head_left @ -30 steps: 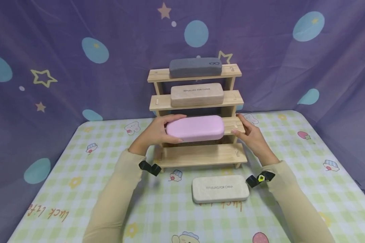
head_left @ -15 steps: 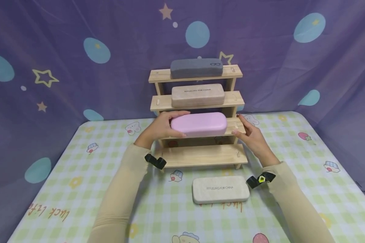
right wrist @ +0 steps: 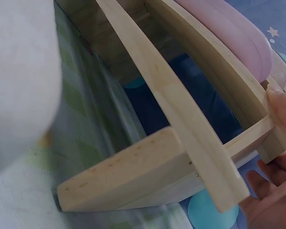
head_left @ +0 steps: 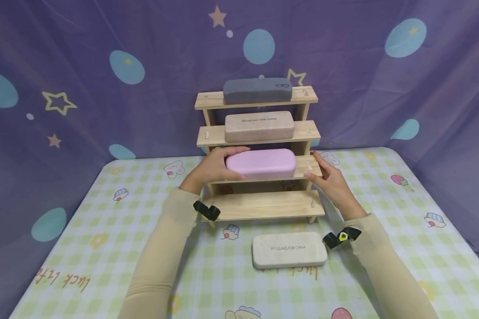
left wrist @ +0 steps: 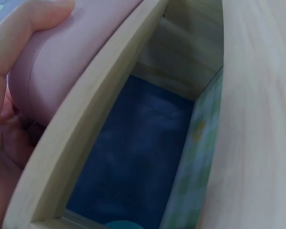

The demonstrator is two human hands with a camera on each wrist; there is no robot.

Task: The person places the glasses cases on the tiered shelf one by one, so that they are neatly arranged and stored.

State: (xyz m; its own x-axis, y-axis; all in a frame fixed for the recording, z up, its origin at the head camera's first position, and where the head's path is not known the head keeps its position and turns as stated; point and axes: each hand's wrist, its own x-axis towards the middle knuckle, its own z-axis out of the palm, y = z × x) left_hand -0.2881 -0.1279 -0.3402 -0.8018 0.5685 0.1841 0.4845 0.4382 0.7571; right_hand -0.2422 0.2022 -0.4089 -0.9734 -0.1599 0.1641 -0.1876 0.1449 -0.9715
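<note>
A pink glasses case (head_left: 261,164) lies lengthwise along the third shelf from the top of a stepped wooden display rack (head_left: 263,206). My left hand (head_left: 211,170) grips the case's left end, thumb on the front side and fingers behind. In the left wrist view, the case (left wrist: 57,71) rests along the shelf board, the thumb (left wrist: 43,14) pressed on its surface. My right hand (head_left: 331,181) pinches the right end of that same shelf, thumb in front and fingertips at the back edge. The right wrist view shows this thumb (right wrist: 282,105) against the board's end.
A grey glasses case (head_left: 257,91) stands on the top shelf and a beige one (head_left: 259,126) on the second. The lowest shelf is bare wood. A cream case (head_left: 289,250) lies on the checked tablecloth (head_left: 104,261) before the rack. A purple curtain (head_left: 163,110) hangs behind.
My left hand has moved the pink case slightly right and back, from in front of the third shelf onto it. My right hand has kept its hold on the shelf end.
</note>
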